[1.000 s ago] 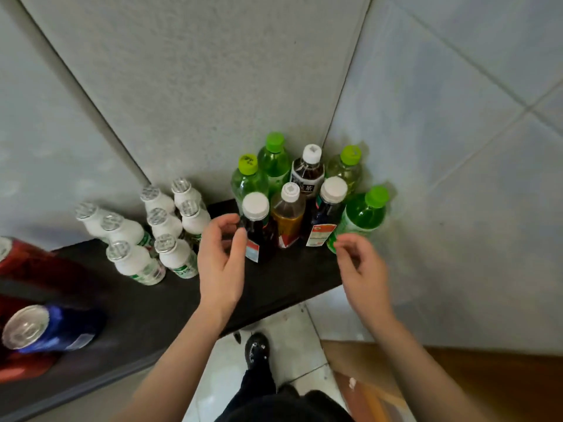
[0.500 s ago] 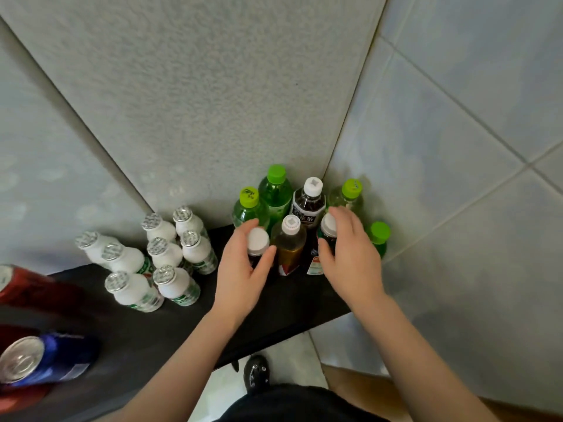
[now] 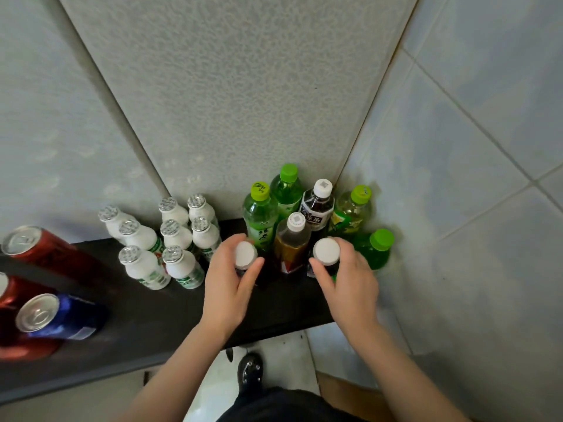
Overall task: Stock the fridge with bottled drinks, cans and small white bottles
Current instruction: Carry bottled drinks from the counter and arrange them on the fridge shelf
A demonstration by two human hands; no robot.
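Observation:
On a black shelf [image 3: 170, 315] in a wall corner stand several bottled drinks. My left hand [image 3: 227, 287] grips a dark bottle with a white cap [image 3: 245, 254] just below the cap. My right hand [image 3: 350, 278] grips a second dark white-capped bottle [image 3: 326, 251] the same way. Between them stands an amber tea bottle [image 3: 293, 239]. Behind are green-capped bottles [image 3: 259, 213] and a dark tea bottle [image 3: 317, 205]. Several small white bottles [image 3: 176, 239] with foil tops stand to the left. Red cans [image 3: 39, 248] and a blue can [image 3: 58, 316] sit at the far left.
Tiled walls close the corner behind and to the right of the bottles. A green bottle [image 3: 376, 249] leans against the right wall beside my right hand. Below the shelf edge are a pale tiled floor and my black shoe [image 3: 250, 368].
Both hands have closed round the necks of the two front white-capped dark bottles. The right hand came off the cap top and now holds the neck; the view has tilted slightly.

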